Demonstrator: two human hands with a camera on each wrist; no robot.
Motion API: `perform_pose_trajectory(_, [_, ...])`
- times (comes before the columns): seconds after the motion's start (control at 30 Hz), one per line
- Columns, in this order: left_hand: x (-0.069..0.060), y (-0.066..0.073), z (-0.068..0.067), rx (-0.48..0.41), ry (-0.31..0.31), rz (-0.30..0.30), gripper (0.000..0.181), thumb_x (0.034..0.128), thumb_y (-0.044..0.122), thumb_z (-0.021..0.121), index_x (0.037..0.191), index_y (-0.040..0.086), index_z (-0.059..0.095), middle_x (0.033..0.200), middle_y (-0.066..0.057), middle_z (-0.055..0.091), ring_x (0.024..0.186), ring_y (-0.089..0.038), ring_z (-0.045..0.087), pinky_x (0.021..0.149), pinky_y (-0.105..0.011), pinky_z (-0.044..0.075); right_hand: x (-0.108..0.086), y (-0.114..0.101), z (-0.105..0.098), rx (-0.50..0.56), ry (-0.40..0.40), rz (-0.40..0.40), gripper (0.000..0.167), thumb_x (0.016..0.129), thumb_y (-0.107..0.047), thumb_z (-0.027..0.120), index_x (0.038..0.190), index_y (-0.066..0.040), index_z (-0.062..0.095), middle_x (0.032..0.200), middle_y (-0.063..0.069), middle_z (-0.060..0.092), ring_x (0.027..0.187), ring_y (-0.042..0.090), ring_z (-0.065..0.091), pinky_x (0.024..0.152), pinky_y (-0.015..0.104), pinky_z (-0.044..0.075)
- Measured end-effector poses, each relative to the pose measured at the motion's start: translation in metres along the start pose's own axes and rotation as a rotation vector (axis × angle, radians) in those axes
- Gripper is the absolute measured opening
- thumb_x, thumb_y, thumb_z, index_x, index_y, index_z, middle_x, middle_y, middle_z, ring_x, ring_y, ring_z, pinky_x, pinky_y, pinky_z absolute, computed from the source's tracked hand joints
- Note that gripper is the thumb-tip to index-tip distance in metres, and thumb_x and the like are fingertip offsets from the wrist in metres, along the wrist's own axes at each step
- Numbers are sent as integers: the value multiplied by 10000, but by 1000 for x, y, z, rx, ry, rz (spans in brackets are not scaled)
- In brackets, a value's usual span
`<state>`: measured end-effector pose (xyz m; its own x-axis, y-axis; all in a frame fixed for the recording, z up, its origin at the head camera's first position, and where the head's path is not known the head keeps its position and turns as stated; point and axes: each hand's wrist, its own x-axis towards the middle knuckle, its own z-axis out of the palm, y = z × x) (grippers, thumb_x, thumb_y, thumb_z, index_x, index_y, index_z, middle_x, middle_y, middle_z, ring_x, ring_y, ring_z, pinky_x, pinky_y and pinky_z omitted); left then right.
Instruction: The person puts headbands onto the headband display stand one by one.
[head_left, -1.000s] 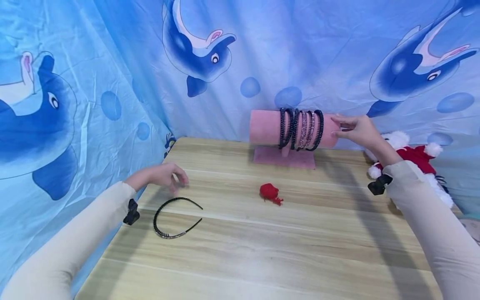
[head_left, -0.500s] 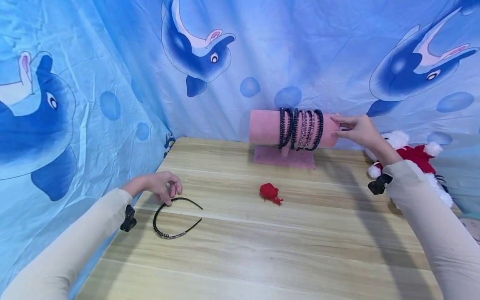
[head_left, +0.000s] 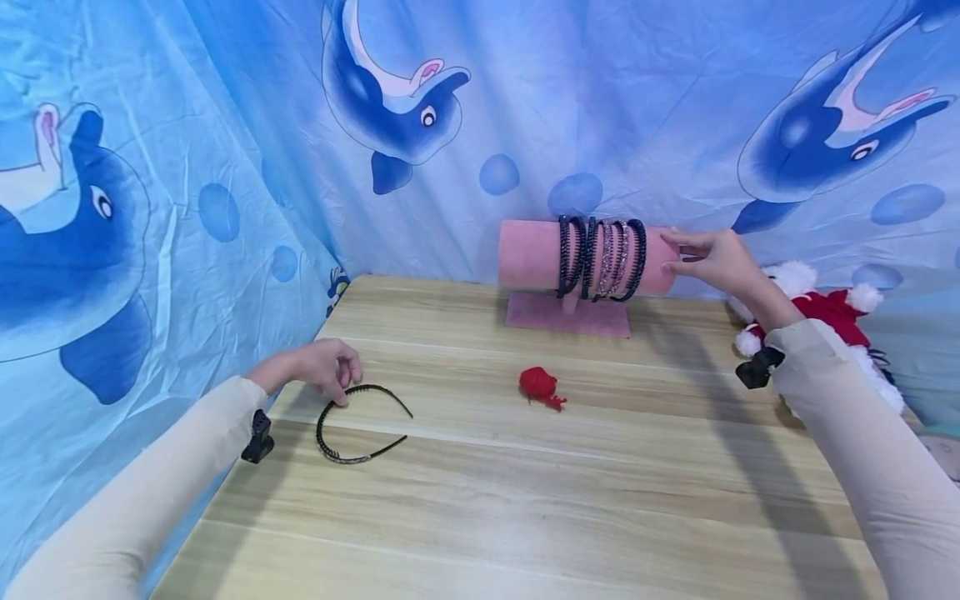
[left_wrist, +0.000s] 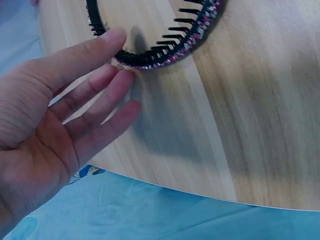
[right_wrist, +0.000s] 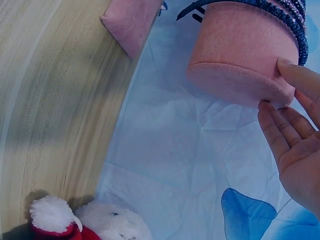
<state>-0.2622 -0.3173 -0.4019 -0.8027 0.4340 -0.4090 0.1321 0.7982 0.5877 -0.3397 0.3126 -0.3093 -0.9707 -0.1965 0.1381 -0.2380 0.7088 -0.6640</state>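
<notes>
My left hand [head_left: 322, 367] pinches a black toothed headband [left_wrist: 187, 42] between thumb and fingers at one side of its curve. Sparkly stones run along the band's outer side, and its two ends point right in the head view. At the back of the table stands a pink velvet headband display stand [head_left: 528, 254], a horizontal roll on a flat base. Several dark and pinkish glittery headbands [head_left: 606, 258] circle the roll. My right hand [head_left: 716, 260] holds the roll's right end, the thumb [right_wrist: 295, 75] on its side and fingertips at the end face.
A small red bundle with a frayed tail [head_left: 538, 383] lies mid-table. A white plush toy in red clothing [head_left: 832, 317] sits at the right back edge. Blue dolphin-print cloth [head_left: 637, 100] hangs behind and to the left of the wooden table [head_left: 525, 500].
My left hand has come down to the headband and taken hold of it. The headband has shifted slightly up and right in the head view. My right hand stays on the roll.
</notes>
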Motion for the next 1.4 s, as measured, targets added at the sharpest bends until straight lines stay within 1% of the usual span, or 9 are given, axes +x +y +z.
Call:
perform_pose_trajectory(0.07, [-2, 0, -1, 9, -22, -24, 367, 731, -20, 865, 1017, -35, 635, 879, -158, 630, 702, -136, 574, 558, -327, 557, 0, 0, 0, -4, 3, 0, 630, 912, -295, 783, 1474, -159, 533, 1581, 154, 407, 1337, 378, 544, 736, -13, 439])
perform_pose_trajectory(0.17, [-2, -1, -1, -7, -33, -21, 343, 755, -43, 831, 1033, -44, 631, 894, -161, 640, 729, -149, 606, 612, -384, 606, 0, 1, -1, -7, 6, 0, 628, 914, -296, 781, 1474, -159, 533, 1582, 156, 406, 1334, 380, 545, 734, -12, 437])
perform_pose_trajectory(0.37, [1, 3, -4, -3, 0, 19, 308, 760, -45, 800, 1050, -71, 699, 902, -171, 681, 730, -123, 614, 596, -347, 599, 0, 2, -1, -17, 11, 4, 625, 914, -305, 780, 1472, -164, 535, 1579, 158, 413, 1325, 383, 550, 723, 15, 445])
perform_pose_trajectory(0.47, [5, 5, -5, 4, 24, 17, 314, 774, -18, 800, 1078, -63, 731, 893, -135, 705, 703, -102, 617, 596, -330, 605, 1, 3, 0, -14, 12, -2, 626, 912, -304, 783, 1470, -160, 538, 1578, 169, 409, 1320, 396, 555, 713, 28, 452])
perform_pose_trajectory(0.73, [14, 13, -4, -51, 82, 26, 339, 803, 7, 739, 1135, -61, 728, 943, -102, 720, 740, -98, 646, 680, -396, 642, -1, 5, 0, -1, 6, 4, 622, 914, -300, 781, 1472, -168, 539, 1579, 166, 415, 1328, 389, 556, 736, -2, 457])
perform_pose_trajectory(0.9, [23, 17, -1, -64, 86, 41, 335, 829, 26, 730, 1154, -57, 724, 981, -121, 712, 766, -96, 666, 704, -409, 654, -1, 4, 0, -2, 9, 1, 620, 914, -295, 782, 1471, -172, 539, 1578, 165, 416, 1333, 386, 554, 741, -5, 456])
perform_pose_trajectory(1.07, [30, 24, 3, -80, 86, 45, 334, 880, 63, 716, 1201, -31, 711, 1084, -167, 696, 787, -163, 711, 704, -471, 652, 0, 4, 1, -3, 7, 4, 623, 913, -303, 782, 1473, -180, 537, 1586, 157, 404, 1338, 380, 551, 780, 8, 476])
perform_pose_trajectory(1.23, [39, 27, 6, -140, 86, 51, 334, 923, 86, 708, 1242, -9, 693, 1153, -198, 694, 847, -236, 729, 732, -469, 646, 0, 5, 1, 0, 8, 0, 624, 910, -309, 784, 1470, -178, 542, 1584, 158, 408, 1339, 374, 550, 791, 11, 482])
perform_pose_trajectory(1.4, [49, 27, 5, -258, 105, 71, 369, 939, 88, 714, 1293, -6, 663, 1207, -236, 687, 988, -330, 713, 791, -452, 646, 1, 5, 1, -3, 10, -5, 620, 913, -300, 782, 1469, -169, 542, 1580, 168, 407, 1333, 383, 551, 766, -2, 462])
